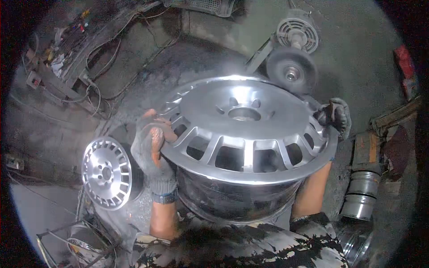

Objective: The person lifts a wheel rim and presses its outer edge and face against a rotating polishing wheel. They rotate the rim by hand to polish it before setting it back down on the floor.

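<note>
A large silver wheel rim (205, 107) with a ring of rectangular slots fills the middle of the view, its face tilted up toward me. My left hand (154, 143), in a grey glove with orange patches, grips the rim's left edge, fingers hooked over into the slots. On the far right edge my right hand (334, 117), in a dark and grey glove, is closed around the lip; part of that hand is hidden. Just beyond the rim's back edge is a round buffing wheel (279, 67), blurred as if spinning, apparently touching or very near the rim.
An electric motor (297, 35) stands behind the buffing wheel. A second slotted wheel rim (96, 172) leans at the left. Silver cylindrical metal pieces (359, 205) lie at the right. Loose cables (114, 51) run along the left, and a grey crate (201, 5) sits at the back.
</note>
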{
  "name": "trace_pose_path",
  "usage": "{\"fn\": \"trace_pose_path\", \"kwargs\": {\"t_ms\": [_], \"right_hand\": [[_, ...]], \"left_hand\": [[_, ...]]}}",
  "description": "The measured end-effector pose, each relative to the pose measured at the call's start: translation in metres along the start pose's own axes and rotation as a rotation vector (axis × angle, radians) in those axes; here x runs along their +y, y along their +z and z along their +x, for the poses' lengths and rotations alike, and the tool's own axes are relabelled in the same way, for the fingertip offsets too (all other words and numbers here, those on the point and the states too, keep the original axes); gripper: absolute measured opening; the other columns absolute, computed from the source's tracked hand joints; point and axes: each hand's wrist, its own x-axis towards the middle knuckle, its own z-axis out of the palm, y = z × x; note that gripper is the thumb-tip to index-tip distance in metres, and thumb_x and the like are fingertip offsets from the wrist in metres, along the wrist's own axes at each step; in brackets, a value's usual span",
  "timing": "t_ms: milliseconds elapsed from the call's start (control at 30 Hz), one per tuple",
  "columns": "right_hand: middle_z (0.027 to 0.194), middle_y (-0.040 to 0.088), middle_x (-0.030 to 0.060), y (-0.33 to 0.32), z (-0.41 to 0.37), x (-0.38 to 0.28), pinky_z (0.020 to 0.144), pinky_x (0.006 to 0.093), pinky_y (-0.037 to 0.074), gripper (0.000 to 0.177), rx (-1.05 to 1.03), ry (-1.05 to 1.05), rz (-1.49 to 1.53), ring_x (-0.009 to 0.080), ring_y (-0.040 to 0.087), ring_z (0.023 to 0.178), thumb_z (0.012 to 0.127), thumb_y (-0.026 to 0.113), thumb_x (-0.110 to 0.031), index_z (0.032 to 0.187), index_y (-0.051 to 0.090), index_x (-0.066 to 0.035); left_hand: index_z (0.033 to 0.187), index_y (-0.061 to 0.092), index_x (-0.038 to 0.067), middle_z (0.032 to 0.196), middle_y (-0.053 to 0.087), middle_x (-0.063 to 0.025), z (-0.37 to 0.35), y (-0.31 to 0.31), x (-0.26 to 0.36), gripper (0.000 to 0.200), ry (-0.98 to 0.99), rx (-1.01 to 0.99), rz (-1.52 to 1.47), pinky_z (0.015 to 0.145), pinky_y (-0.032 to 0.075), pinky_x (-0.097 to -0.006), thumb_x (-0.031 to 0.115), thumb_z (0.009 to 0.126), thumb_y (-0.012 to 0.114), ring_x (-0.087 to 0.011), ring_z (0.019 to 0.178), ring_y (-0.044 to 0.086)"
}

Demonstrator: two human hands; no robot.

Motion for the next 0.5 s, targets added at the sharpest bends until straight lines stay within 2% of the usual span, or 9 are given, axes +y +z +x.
{"fn": "trace_pose_path", "kwargs": {"t_ms": [100,200,333,400,500], "right_hand": [[0.083,0.068,0.0063,-0.003,0.006,0.005,0.061,0.0263,0.049,0.042,-0.017,0.035,0.014,0.0130,0.061,0.066,0.100,0.063,-0.036,0.119,0.062,0.001],[0.086,0.068,0.0058,-0.009,0.015,0.015,0.062,0.0262,0.050,0.039,-0.051,0.093,0.040,0.0126,0.061,0.069,0.101,0.062,-0.034,0.118,0.063,0.001],[0.089,0.068,0.0053,-0.015,0.025,0.028,0.064,0.0261,0.050,0.036,-0.094,0.169,0.051,0.0121,0.063,0.073,0.102,0.061,-0.032,0.117,0.064,0.000],[0.091,0.068,0.0050,-0.017,0.030,0.030,0.065,0.0261,0.051,0.034,-0.111,0.153,0.011,0.0119,0.063,0.075,0.102,0.061,-0.031,0.117,0.064,0.000],[0.087,0.067,0.0038,-0.015,0.034,0.028,0.065,0.0259,0.050,0.036,-0.122,-0.017,-0.128,0.0111,0.062,0.073,0.100,0.065,-0.032,0.116,0.064,0.000]], "left_hand": [[0.081,0.070,-0.007,0.095,0.068,-0.0185,-0.002,0.007,0.004,0.035,-0.153,0.076,-0.116,0.104,0.042,-0.0424,0.025,0.091,0.062,-0.0283,0.106,0.062],[0.082,0.070,-0.007,0.097,0.068,-0.0176,-0.001,0.003,-0.001,0.033,-0.055,0.025,-0.111,0.103,0.043,-0.0417,0.024,0.091,0.063,-0.0277,0.103,0.062],[0.081,0.070,-0.005,0.091,0.068,-0.0147,0.002,0.004,-0.002,0.031,0.046,0.010,-0.022,0.104,0.044,-0.0439,0.022,0.092,0.060,-0.0264,0.093,0.064],[0.079,0.070,-0.004,0.087,0.068,-0.0131,0.004,0.004,-0.003,0.031,0.113,-0.002,0.020,0.105,0.044,-0.0455,0.021,0.093,0.058,-0.0257,0.090,0.064],[0.078,0.070,-0.003,0.082,0.067,-0.0116,0.003,0.009,0.003,0.033,0.043,0.065,-0.009,0.106,0.044,-0.0476,0.022,0.094,0.055,-0.0251,0.089,0.064]]}}
